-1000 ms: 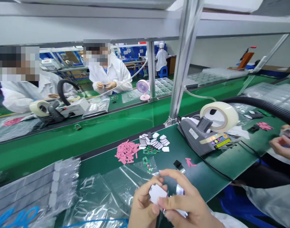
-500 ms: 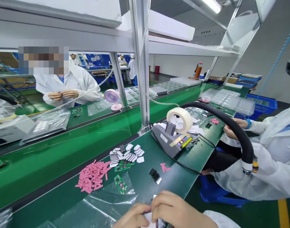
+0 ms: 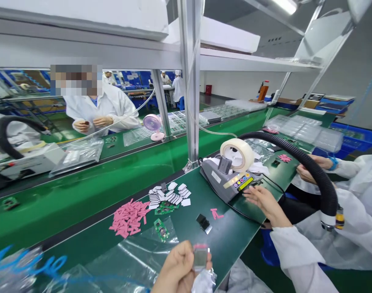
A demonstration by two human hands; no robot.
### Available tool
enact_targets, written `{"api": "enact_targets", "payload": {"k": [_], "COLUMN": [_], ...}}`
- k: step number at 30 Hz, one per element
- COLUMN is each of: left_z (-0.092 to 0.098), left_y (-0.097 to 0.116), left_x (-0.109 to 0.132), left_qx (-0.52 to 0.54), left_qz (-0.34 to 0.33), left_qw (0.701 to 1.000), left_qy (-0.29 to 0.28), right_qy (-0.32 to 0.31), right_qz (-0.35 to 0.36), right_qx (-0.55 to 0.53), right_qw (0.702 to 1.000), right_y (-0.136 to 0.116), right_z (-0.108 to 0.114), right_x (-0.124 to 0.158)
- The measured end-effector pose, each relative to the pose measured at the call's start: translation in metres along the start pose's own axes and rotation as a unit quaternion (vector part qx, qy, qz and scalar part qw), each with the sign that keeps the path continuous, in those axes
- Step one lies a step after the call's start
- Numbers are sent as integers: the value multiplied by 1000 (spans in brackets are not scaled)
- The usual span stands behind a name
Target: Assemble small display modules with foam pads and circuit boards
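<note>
The left hand (image 3: pixel 179 264) was bent above the table (image 3: pixel 234 228), near its near edge, pinching the module (image 3: pixel 200 258) between a thumb and curled fingers. The module projected past the thumb tip, its pink strip (image 3: pixel 200 246) uppermost, crumpled silvery film (image 3: pixel 204 280) below. The right hand (image 3: pixel 263 200) reached across the same edge, fingers extended beside the dispenser's (image 3: pixel 216 181) front; whether their tips gripped anything could not be told.

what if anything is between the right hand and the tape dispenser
Nothing visible: the right hand is right by the near side of the tape dispenser, though whether they touch is unclear.
</note>
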State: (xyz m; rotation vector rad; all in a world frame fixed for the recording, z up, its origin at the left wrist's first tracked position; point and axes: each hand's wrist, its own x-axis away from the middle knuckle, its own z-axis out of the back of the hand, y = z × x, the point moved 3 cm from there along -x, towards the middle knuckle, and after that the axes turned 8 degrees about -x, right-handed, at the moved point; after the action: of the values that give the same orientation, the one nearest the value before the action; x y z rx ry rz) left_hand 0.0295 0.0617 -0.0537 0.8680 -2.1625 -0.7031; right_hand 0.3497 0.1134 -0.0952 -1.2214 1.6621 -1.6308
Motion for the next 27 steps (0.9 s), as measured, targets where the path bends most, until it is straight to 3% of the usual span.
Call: {"api": "enact_targets", "payload": {"k": [3, 7, 10, 13, 17, 19, 22, 27], "left_z": [-9, -17, -20, -21, -19, -17, -16, -14], "left_y": [4, 10, 15, 19, 21, 20, 20, 19], "left_x": [5, 13, 20, 25, 30, 32, 32, 32], "left_qx": [97, 166, 196, 221, 238, 238, 243, 256], "left_qz": [17, 15, 12, 9, 4, -3, -22, -47], "left_qw": [995, 986, 981, 975, 971, 970, 969, 965], "left_qy": [27, 3, 1, 10, 29, 41, 42, 43], "right_qy": [7, -38, -124, -215, -394, -390, -322, -289], "right_qz": [-20, -52, -107, -124, -35, 53, 151, 139], "right_qx": [-63, -127, -140, -143, -92, -35, 33, 13], "right_qw": [998, 990, 976, 958, 914, 918, 934, 947], "right_y": [8, 25, 28, 8, -35, -48, -51, -31], "right_z": [-3, -23, -46, -73, -111, -125, -143, -170], "right_x": [0, 45, 98, 141, 168, 170, 168, 167]}}
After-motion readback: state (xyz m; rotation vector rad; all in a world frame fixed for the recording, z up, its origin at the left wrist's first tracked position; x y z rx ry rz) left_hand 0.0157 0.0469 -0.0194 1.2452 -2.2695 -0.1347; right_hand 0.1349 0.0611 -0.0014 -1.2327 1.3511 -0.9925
